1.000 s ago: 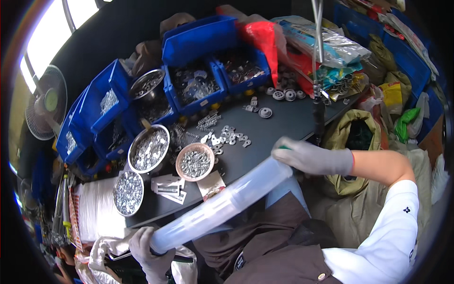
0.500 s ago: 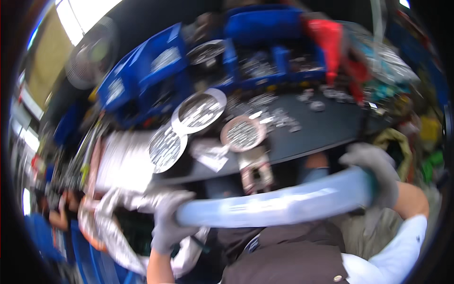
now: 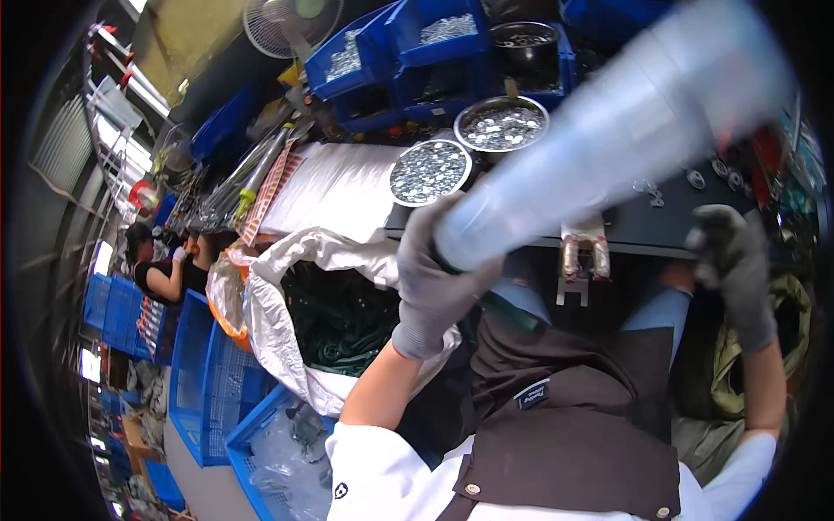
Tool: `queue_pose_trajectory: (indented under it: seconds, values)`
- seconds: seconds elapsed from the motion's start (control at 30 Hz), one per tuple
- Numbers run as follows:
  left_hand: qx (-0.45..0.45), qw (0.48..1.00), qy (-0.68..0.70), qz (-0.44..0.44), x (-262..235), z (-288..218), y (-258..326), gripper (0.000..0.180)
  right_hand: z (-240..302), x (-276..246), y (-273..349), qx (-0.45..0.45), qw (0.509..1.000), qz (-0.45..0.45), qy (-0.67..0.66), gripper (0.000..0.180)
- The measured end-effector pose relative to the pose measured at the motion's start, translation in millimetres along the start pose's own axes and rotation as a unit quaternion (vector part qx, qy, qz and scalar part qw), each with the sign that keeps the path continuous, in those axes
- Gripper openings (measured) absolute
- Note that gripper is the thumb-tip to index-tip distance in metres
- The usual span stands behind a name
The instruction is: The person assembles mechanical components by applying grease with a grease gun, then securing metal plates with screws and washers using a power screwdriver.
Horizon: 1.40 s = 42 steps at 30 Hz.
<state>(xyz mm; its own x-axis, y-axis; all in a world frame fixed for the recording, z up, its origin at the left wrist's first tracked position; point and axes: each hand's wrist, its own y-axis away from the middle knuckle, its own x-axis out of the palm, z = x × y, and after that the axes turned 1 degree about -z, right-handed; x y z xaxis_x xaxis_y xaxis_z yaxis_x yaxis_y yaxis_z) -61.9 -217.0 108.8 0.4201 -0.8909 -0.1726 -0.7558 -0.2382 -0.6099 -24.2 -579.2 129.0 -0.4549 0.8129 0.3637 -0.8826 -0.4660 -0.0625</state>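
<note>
My left hand (image 3: 439, 282), in a grey glove, is wrapped round the lower end of a long, translucent pale-blue plastic tube (image 3: 591, 152). The tube slants up to the right across the bench, its far end smeared by motion. A dark green strip (image 3: 512, 311) shows just below this hand. Off to the right, my right hand (image 3: 738, 273), also grey-gloved, is raised apart from the tube with loosely bent, parted fingers and nothing visible in it. Beside my left forearm, a white sack (image 3: 300, 373) gapes open, filled with dark green pieces (image 3: 339, 317).
On the dark bench (image 3: 647, 227) stand two metal bowls of small shiny parts, the nearer bowl (image 3: 426, 203) left of the tube. Blue bins (image 3: 443, 56) line the back. A small metal fixture (image 3: 585, 252) juts from the front edge. Blue crates (image 3: 193, 386) and another person (image 3: 161, 276) are at left.
Held level between both hands before, the tube is now tilted up to the right in my left hand alone. My right hand has let go of its end. The view has swung left.
</note>
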Motion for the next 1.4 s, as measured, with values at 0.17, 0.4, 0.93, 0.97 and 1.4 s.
queue_pose_trajectory:
  seconds: [0.17,0.4,0.93,0.97,1.4]
  values:
    - [-0.231,0.899,0.372,-0.013,9,-11,-11,0.038,-97,90,-27,-0.378,0.724,0.064,0.573,0.045]
    - [-0.21,0.645,0.734,0.014,33,6,-17,0.055,-107,84,-8,0.175,0.975,-0.011,-0.134,0.022]
    - [-0.401,0.662,0.63,-0.063,59,40,50,0.037,-80,7,-1,-0.098,0.916,0.047,0.387,0.032]
    - [-0.436,0.632,0.635,-0.083,62,39,64,0.038,-56,4,-5,0.029,0.926,0.083,0.368,0.033]
    - [-0.464,0.774,0.272,0.333,94,63,117,0.024,-115,-101,34,0.1,0.588,-0.175,0.783,0.022]
